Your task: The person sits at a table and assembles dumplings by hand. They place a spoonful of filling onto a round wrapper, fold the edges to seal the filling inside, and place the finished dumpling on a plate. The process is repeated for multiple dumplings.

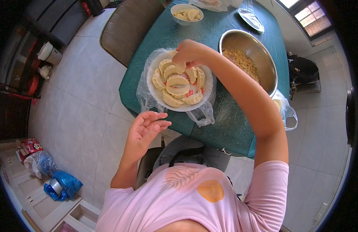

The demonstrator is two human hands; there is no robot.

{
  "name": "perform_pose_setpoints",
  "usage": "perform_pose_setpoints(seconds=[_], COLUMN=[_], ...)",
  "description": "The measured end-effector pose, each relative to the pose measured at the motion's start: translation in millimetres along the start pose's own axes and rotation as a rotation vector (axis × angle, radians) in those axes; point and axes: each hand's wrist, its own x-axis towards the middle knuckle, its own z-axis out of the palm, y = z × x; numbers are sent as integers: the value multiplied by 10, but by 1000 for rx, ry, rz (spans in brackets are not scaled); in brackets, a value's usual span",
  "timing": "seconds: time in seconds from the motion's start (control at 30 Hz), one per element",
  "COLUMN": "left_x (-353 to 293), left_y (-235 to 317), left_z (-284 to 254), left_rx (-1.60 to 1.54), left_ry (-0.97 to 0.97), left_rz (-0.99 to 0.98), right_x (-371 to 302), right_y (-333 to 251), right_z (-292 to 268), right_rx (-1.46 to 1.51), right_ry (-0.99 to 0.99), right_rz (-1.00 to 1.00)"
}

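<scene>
Pale folded dumpling [180, 68], pinched in the closed fingers of the right hand [188, 52] over the crowded plate [152, 71] near the surface's near-left edge, risks sticking or tearing against its neighbours, while the left hand [145, 129] hangs open, empty, off that edge.

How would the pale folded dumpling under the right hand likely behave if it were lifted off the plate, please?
The pale folded dumpling looks like raw dough, so probably soft, floppy and easily dented. It overlaps neighbours on the white round plate, so it may stick. The right hand pinches it; the left hand hangs open.
</scene>
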Motion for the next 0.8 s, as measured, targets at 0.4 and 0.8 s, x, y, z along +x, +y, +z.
perform_pose_setpoints(seconds=[0.4,0.8], left_x=[87,817], left_y=[150,617], left_z=[-191,-220], left_rx=[163,1163], left_ry=[106,209], left_rz=[113,416], right_x=[37,59], right_y=[-589,-455], right_z=[177,95], right_rx=[-221,755], right_ry=[19,-133], right_rz=[-10,307])
